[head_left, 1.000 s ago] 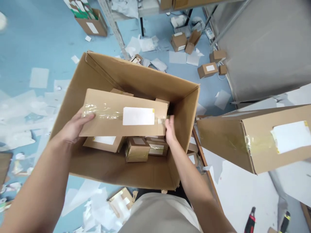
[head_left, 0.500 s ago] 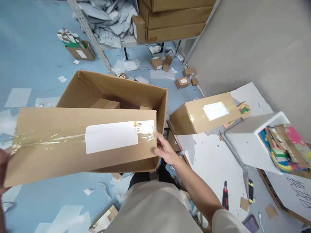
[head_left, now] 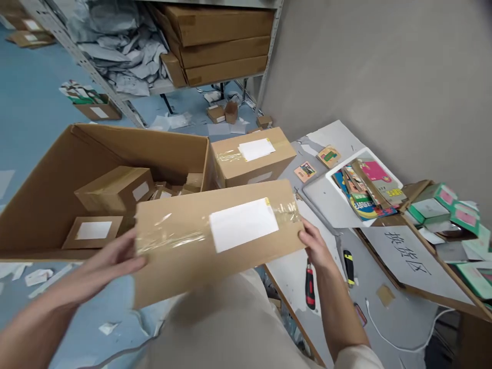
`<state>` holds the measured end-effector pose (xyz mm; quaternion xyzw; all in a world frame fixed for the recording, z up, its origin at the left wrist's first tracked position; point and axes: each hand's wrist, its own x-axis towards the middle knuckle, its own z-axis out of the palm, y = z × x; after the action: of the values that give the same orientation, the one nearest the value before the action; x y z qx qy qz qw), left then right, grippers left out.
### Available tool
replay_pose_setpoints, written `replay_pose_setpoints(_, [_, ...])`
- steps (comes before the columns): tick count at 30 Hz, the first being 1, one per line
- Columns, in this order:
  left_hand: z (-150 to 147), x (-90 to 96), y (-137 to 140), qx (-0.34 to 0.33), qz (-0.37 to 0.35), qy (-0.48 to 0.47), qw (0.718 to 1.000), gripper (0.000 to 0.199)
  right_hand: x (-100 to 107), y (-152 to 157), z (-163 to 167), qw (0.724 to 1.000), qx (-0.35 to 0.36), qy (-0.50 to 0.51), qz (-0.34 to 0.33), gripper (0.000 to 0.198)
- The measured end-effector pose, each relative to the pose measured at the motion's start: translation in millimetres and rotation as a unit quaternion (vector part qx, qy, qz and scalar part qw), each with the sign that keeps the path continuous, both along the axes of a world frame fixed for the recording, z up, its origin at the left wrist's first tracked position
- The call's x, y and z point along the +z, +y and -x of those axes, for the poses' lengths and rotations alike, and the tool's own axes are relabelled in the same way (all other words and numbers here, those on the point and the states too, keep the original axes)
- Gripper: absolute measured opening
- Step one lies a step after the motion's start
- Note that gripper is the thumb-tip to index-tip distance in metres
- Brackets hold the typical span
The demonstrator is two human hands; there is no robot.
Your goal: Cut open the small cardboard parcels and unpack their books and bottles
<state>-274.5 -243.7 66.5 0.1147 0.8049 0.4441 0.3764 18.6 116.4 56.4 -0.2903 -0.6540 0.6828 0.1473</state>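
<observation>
Blue floor (head_left: 103, 297) strewn with paper spreads to the left, and a grey tabletop (head_left: 407, 318) runs along the right. Nearest is the person's pale shirt (head_left: 226, 328). Just in front of it is the box (head_left: 192, 259), long and tilted, with clear tape and a white label (head_left: 244, 224) facing up, held off the tabletop between both hands. The left hand (head_left: 111, 264) has its grip pinching the left end, thumb over the taped face; the right hand (head_left: 315, 243) has its grip closed on the right end, the other fingers partly hidden behind.

Near the right forearm, a white cable (head_left: 403, 350), a red cutter (head_left: 309, 287), a yellow cutter (head_left: 349, 267) and a cardboard scrap (head_left: 385, 295) lie on the tabletop. Past them come a handwritten sign (head_left: 407, 256), green packs (head_left: 446, 205) and a white bin (head_left: 346, 210) holding colourful card. To the left, an open carton (head_left: 42, 205) contains several labelled parcels (head_left: 119, 189). Just beside its right wall is a second taped box (head_left: 249, 166). Farther off, a metal shelf (head_left: 265, 77) bears crumpled grey bags (head_left: 130, 56) and long stacked boxes (head_left: 226, 46), next to a grey wall (head_left: 365, 61).
</observation>
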Motion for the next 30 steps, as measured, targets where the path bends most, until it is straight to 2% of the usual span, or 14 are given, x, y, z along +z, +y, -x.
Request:
replay_pose_setpoints(2, [-36.3, -7.6, 60.6, -0.037, -0.04, -0.089, 0.995, 0.075, -11.4, 41.9, -20.4, 0.998, -0.06, -0.025, 0.015, 0.051])
replay_pose_setpoints(5, [-73.7, -23.7, 135.3, -0.021, -0.097, -0.151, 0.984, 0.086, -30.9, 101.2, -28.3, 0.992, -0.116, -0.045, 0.011, 0.044])
replay_pose_setpoints(8, [-89.0, -38.0, 181.2, -0.011, -0.16, -0.178, 0.971, 0.084, -48.4, 148.5, -19.0, 0.986, -0.159, -0.044, -0.017, 0.041])
replay_pose_setpoints(11, [-91.3, -53.9, 208.1, 0.016, -0.193, -0.17, 0.966, 0.079, -65.4, 180.0, -3.2, 0.984, -0.177, -0.023, -0.018, 0.042])
replay_pose_setpoints(14, [-88.9, -75.4, 226.6, 0.052, -0.217, -0.157, 0.962, 0.082, -84.2, 194.8, 14.8, 0.987, -0.159, 0.0, -0.01, 0.046])
replay_pose_setpoints(18, [-85.3, -101.4, 240.2, 0.098, -0.256, -0.128, 0.953, 0.089, -108.4, 198.2, 34.3, 0.986, -0.167, 0.006, -0.001, 0.049])
replay_pose_setpoints(22, [-81.2, -110.0, 239.2, 0.088, -0.257, -0.154, 0.95, 0.094, -119.1, 196.9, 43.1, 0.975, -0.218, 0.029, -0.02, 0.053])
replay_pose_setpoints(24, [-78.4, -110.4, 235.3, 0.077, -0.26, -0.162, 0.949, 0.096, -115.3, 192.1, 44.2, 0.966, -0.246, 0.017, -0.075, 0.057])
replay_pose_setpoints(26, [-74.7, -112.0, 231.4, 0.062, -0.262, -0.163, 0.949, 0.096, -105.5, 182.6, 43.5, 0.946, -0.265, -0.02, -0.187, 0.059])
replay_pose_setpoints(28, [-70.0, -116.8, 228.8, 0.042, -0.266, -0.162, 0.949, 0.094, -91.3, 170.1, 42.0, 0.91, -0.274, -0.062, -0.305, 0.058])
replay_pose_setpoints(30, [-64.8, -124.9, 228.0, 0.017, -0.277, -0.162, 0.947, 0.091, -74.2, 157.0, 41.1, 0.875, -0.285, -0.092, -0.38, 0.057])
